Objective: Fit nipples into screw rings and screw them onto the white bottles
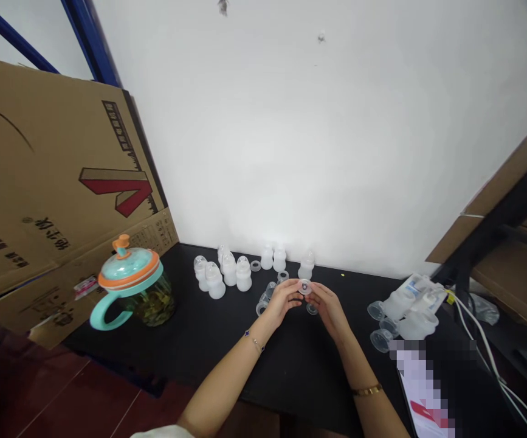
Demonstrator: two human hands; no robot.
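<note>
Both my hands meet over the black table (208, 340) and pinch one small round clear plastic part (304, 286) between their fingertips. My left hand (283, 300), with a thin bracelet on the wrist, grips its left side. My right hand (327, 307), with a gold bangle on the wrist, grips its right side. Several small white plastic bottles (229, 271) stand just beyond the hands near the wall. Clear loose parts (265, 298) lie by my left hand.
A teal and orange lidded jug (132, 286) stands at the left, in front of a large tilted cardboard box (48, 182). Clear cups and packaged parts (404, 310) lie at the right, with white cables (482, 347) beyond. A white wall backs the table.
</note>
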